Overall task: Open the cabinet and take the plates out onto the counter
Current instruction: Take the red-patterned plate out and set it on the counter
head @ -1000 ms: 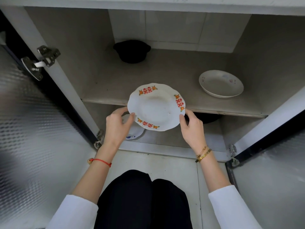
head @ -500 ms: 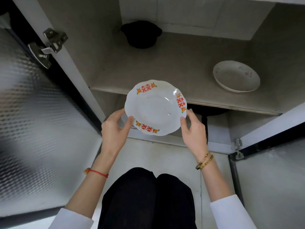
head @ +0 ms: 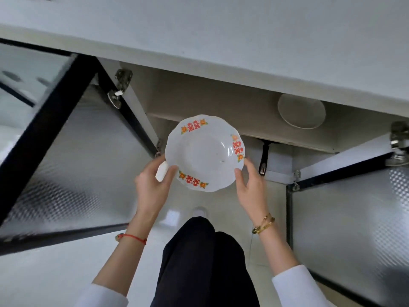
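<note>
Below the surface [head: 221, 36] edge, cabinet open: left hand [head: 152, 185] and right hand [head: 251, 187] fingers pinch the red-patterned plate [head: 204, 152], not yet set down. Second plate [head: 301, 111] left on the shelf.

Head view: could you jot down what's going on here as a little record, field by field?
held item: plate, white with red and orange rim marks
left hand: grips the plate's left rim, thumb on top
right hand: grips the plate's right rim
plate position: out in front of the open cabinet, below the counter edge
cabinet doors: both open, left door and right door
left inside: second plate on the shelf; pan handle below the shelf
task stage: plate not yet on the counter
</note>
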